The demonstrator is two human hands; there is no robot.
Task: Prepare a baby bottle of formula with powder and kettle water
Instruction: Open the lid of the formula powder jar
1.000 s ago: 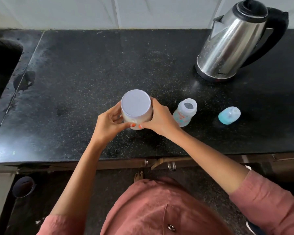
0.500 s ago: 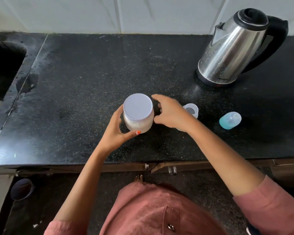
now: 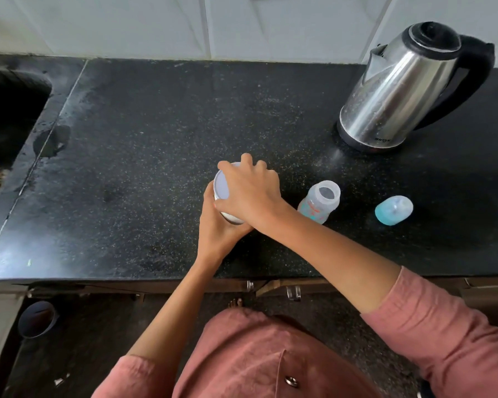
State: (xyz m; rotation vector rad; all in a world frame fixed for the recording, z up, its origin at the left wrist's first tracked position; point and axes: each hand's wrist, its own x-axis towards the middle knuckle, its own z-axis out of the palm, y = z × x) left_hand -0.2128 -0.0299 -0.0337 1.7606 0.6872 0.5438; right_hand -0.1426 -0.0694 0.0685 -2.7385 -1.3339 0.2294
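Bottle stands open near the front edge of the surface, just beside the powder jar; left hand grips the jar's body, right hand clamps its lid; a jerky twist could spill powder or topple the bottle.

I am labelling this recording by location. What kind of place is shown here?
Most likely a home kitchen: a black speckled stone countertop against a white tiled wall, what looks like a sink at its left end, and a steel electric kettle standing on it.
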